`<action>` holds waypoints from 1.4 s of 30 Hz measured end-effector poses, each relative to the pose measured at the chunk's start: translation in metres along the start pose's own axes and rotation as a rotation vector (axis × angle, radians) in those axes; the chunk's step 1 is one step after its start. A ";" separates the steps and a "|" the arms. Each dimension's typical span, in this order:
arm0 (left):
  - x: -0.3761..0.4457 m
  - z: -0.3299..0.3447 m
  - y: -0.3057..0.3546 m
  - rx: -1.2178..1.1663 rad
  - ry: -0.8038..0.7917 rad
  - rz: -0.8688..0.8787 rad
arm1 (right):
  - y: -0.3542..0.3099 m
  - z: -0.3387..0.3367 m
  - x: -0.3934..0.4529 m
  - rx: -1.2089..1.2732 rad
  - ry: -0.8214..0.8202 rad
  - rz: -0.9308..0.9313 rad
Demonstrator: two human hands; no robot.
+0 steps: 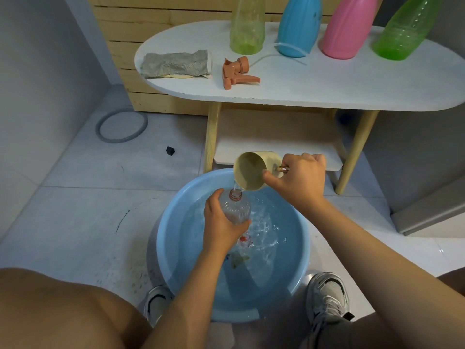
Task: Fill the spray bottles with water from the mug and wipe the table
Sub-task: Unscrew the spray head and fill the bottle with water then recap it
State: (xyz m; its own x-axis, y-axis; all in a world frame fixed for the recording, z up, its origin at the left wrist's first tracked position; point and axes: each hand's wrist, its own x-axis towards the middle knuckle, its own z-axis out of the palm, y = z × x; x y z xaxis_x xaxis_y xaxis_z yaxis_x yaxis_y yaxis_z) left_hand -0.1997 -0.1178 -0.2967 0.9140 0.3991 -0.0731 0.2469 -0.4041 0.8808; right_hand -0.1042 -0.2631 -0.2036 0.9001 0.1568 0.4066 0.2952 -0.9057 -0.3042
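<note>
My left hand (221,227) grips a clear spray bottle (236,207) with an orange neck, held over a blue basin (173,222) of water on the floor. My right hand (299,177) holds a cream mug (251,170) by its handle, tipped so that water streams onto the bottle's mouth. An orange spray head (236,73) with its tube lies on the white table (327,81). A grey cloth (176,64) lies at the table's left end. Yellow-green (247,26), blue (298,26), pink (347,28) and green (405,31) bottles stand along the back.
The table has wooden legs (212,137) and a lower shelf (276,147) just behind the basin. A grey hose ring (122,125) and a small black cube (170,150) lie on the tiled floor at left. My knees and sneakers (327,295) flank the basin.
</note>
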 end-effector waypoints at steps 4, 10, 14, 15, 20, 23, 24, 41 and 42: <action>-0.001 0.000 0.000 0.010 0.001 -0.009 | 0.001 0.001 0.001 -0.024 0.022 -0.022; -0.001 -0.002 -0.001 0.014 0.000 -0.007 | 0.001 0.003 0.000 -0.034 0.066 -0.059; -0.001 -0.001 0.000 0.006 -0.005 -0.008 | 0.000 0.003 0.000 -0.046 0.088 -0.079; -0.001 -0.001 0.000 0.004 -0.005 -0.011 | 0.000 0.002 0.000 -0.047 0.094 -0.087; -0.001 -0.001 -0.002 0.001 -0.009 -0.021 | -0.001 0.003 -0.001 -0.068 0.111 -0.127; -0.002 -0.001 0.000 0.017 -0.019 -0.034 | -0.002 0.003 -0.001 -0.061 0.127 -0.136; -0.002 -0.001 0.000 0.020 -0.021 -0.034 | -0.002 0.003 -0.001 -0.058 0.134 -0.139; -0.001 0.002 0.004 0.018 -0.018 -0.033 | -0.001 0.006 -0.003 -0.090 0.187 -0.250; -0.001 0.002 0.004 0.018 -0.018 -0.031 | 0.000 0.006 -0.003 -0.091 0.192 -0.260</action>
State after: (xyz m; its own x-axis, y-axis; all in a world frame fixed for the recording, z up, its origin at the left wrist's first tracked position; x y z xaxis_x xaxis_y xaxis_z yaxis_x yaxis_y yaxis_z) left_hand -0.1989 -0.1217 -0.2942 0.9114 0.3969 -0.1082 0.2803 -0.4065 0.8696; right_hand -0.1054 -0.2608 -0.2102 0.7191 0.3176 0.6181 0.4688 -0.8782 -0.0942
